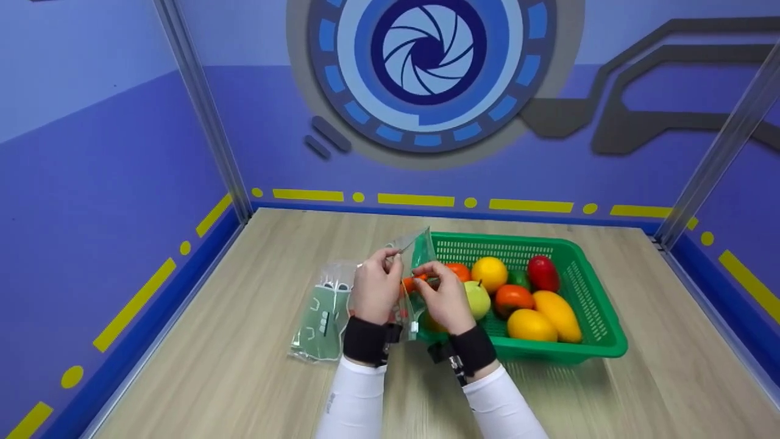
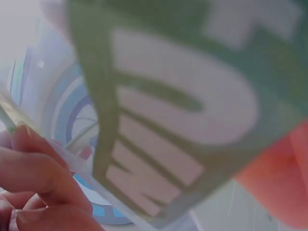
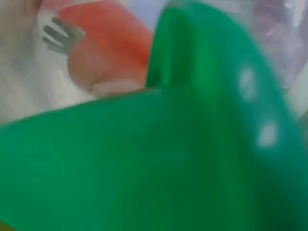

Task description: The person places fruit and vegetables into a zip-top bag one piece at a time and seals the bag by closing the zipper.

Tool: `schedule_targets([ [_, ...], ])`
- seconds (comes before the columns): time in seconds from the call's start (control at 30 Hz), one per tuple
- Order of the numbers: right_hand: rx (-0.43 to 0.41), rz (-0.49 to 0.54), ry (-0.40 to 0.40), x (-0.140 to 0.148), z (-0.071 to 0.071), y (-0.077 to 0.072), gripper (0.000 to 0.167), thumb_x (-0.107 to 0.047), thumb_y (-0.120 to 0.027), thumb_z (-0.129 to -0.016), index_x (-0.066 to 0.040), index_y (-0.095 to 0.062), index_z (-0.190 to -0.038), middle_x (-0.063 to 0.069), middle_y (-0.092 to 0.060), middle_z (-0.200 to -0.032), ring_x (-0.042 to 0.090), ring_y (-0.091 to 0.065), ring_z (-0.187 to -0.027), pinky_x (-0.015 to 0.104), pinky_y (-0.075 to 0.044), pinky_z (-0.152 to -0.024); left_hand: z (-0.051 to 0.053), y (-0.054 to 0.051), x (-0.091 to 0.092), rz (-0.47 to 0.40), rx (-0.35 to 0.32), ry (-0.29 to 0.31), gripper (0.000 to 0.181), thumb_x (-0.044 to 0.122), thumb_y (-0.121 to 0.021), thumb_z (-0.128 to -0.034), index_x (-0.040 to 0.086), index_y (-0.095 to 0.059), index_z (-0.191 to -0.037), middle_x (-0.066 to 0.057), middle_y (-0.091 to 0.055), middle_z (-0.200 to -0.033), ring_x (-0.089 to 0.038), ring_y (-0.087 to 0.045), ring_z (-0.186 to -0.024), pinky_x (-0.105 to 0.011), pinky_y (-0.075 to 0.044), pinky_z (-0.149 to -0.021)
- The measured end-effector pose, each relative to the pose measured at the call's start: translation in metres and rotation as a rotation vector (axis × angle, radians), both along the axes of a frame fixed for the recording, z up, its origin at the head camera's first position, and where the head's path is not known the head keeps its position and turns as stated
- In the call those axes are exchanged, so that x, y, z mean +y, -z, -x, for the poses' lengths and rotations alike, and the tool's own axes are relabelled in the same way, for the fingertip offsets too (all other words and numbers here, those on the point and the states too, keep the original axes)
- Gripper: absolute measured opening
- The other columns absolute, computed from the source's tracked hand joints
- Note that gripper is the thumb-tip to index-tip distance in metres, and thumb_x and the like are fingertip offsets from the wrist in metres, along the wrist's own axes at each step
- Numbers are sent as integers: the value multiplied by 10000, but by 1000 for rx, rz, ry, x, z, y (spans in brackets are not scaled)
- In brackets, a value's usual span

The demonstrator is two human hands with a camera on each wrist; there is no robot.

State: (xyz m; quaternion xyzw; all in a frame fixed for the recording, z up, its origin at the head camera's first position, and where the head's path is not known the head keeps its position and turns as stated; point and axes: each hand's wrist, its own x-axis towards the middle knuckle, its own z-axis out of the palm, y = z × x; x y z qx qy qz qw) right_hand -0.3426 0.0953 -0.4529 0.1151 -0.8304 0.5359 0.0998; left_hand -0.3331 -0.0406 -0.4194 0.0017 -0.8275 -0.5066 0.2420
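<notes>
In the head view my left hand [image 1: 376,291] pinches the upper edge of a clear zip bag [image 1: 420,244] with thumb and fingertips. My right hand [image 1: 450,300] faces it, fingertips pinched at the bag's other side. An orange-red elongated piece [image 1: 412,284] shows between the hands; whether it is inside the bag is unclear. The bag's white slider [image 1: 414,327] hangs below. The left wrist view shows fingers [image 2: 43,178] at a film edge beside a green print with pale letters [image 2: 183,91]. In the right wrist view the green basket's rim [image 3: 207,96] hides my right hand.
A green basket [image 1: 612,323] on the right holds several fruits, among them a yellow-green pear [image 1: 477,300], a yellow mango [image 1: 557,317] and a red fruit [image 1: 543,273]. Left of my hands, another clear bag with a green print [image 1: 322,323] lies on the wooden table [image 1: 231,341].
</notes>
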Motion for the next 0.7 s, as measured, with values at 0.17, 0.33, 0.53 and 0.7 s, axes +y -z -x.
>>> schedule_targets([
  [0.17, 47, -121, -52, -4, -1, 6, 200, -28, -632, -992, -23, -759, -1146, 155, -761, -1141, 303, -717, -1015, 469, -584, -929, -1, -1, 1, 7, 25, 5, 194, 139, -650, -977, 47, -778, -1089, 21, -518, -627, -93, -413, -506, -235, -338, -515],
  [0.33, 143, -167, -4, -10, -3, 9, 119, -36, -682, -962, -15, -752, -1056, 154, -770, -1032, 302, -733, -955, 459, -594, -889, -2, -1, 1, 1, 40, 14, 198, 141, -633, -986, 48, -773, -1091, 22, -517, -628, -81, -413, -507, -227, -335, -514],
  [0.53, 185, -293, 40, -12, -2, 10, 91, -38, -723, -931, -17, -793, -984, 117, -722, -919, 273, -700, -883, 432, -591, -827, -2, -2, 1, -15, 27, 26, 202, 136, -628, -993, 39, -766, -1105, 20, -517, -644, -82, -418, -514, -224, -333, -521],
  [0.7, 215, -384, -29, -11, -3, 12, 140, -6, -655, -958, 1, -787, -1002, 149, -769, -955, 322, -712, -908, 463, -577, -853, -3, -2, 1, -20, 33, 35, 196, 131, -635, -988, 37, -767, -1099, 11, -537, -643, -81, -446, -513, -237, -384, -535],
])
